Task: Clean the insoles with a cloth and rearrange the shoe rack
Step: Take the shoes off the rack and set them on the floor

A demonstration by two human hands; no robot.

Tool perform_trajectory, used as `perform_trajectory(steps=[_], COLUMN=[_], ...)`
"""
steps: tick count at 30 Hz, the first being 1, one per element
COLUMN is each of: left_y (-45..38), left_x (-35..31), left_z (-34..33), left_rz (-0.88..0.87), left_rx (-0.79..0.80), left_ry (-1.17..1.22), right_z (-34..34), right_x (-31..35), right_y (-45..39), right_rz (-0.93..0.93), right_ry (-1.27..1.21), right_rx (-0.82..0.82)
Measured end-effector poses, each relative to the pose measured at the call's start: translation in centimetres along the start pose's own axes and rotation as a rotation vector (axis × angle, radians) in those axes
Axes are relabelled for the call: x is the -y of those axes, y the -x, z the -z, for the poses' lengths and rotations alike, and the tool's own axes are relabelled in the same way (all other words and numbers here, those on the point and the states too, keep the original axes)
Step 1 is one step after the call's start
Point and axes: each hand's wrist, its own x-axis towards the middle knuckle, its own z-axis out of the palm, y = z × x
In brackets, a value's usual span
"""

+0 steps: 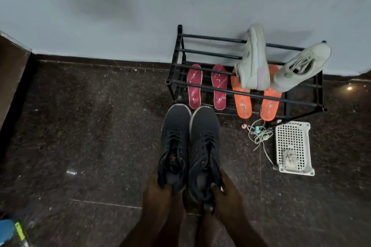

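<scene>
Two dark grey sneakers sit side by side in front of me, toes pointing at the black shoe rack. My left hand grips the heel of the left sneaker. The heel of the right sneaker is held by my right hand. On the rack's lower tier lie two pink insoles and two orange insoles. Two pale grey-white sneakers rest on the top bars at the right, one tilted on its side.
A white perforated plastic basket lies on the dark speckled floor right of the sneakers, with a tangle of pale laces beside it. The rack stands against a pale wall. A dark wooden edge runs along the left.
</scene>
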Motion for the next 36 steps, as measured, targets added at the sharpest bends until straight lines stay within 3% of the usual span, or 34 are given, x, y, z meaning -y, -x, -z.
perform_trajectory(steps=[6, 9, 15, 19, 28, 36], left_y=[-3.7, -8.4, -15.2, -20.5, -28.0, -32.4], left_x=[9.8, 14.7, 15.2, 15.9, 13.3, 11.8], left_z=[-1.8, -3.6, -5.3, -7.1, -12.7, -16.6], left_rz=[0.076, 0.065, 0.034, -0.110, -0.163, -0.243], left_rx=[0.171, 0.236, 0.248, 0.316, 0.311, 0.300], left_ry=[-0.106, -0.101, -0.051, -0.018, -0.027, -0.022], right_z=[-4.3, -7.0, -11.8, -14.1, -12.9, -11.8], right_x=[-10.0, -11.5, -16.3, -19.3, -15.3, -15.5], right_y=[-1.4, -3.8, -12.3, -18.1, -24.9, -31.3], right_rz=[-0.094, -0.110, -0.155, -0.137, -0.072, 0.005], right_ry=[0.063, 0.112, 0.057, 0.052, -0.082, -0.033], right_rx=[0.020, 0.016, -0.023, -0.054, -0.111, -0.165])
